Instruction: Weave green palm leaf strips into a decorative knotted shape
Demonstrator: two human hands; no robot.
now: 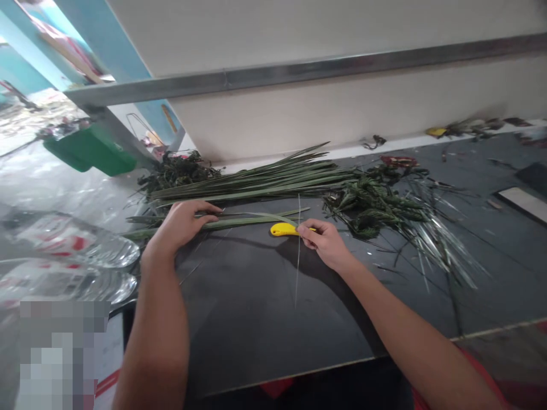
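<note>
Strip [267,216], one: long axis left to right, bowed slightly away from the person, its right end bending nearer. Left end at the thumb and forefinger of the left hand [177,225], which close toward each other; how firmly they grip, cannot tell. Right end at the pinched fingertips of the right hand [325,242].

Cutter [282,229], yellow, one: rounded end pointing left, clear of the fingers; the rest under the right hand's curled fingers, held. Blade not made out.

Fibre [296,273], thin, one: crosswise to the strip, passing the right fingertips.

Leaves [256,181], a long bundle, beyond both hands; clump [371,208], dark green, beyond and right of the right hand; bottles [72,242], left of the left forearm.

Table [256,330], dark: bare stretch between the forearms, reaching to the near edge.
</note>
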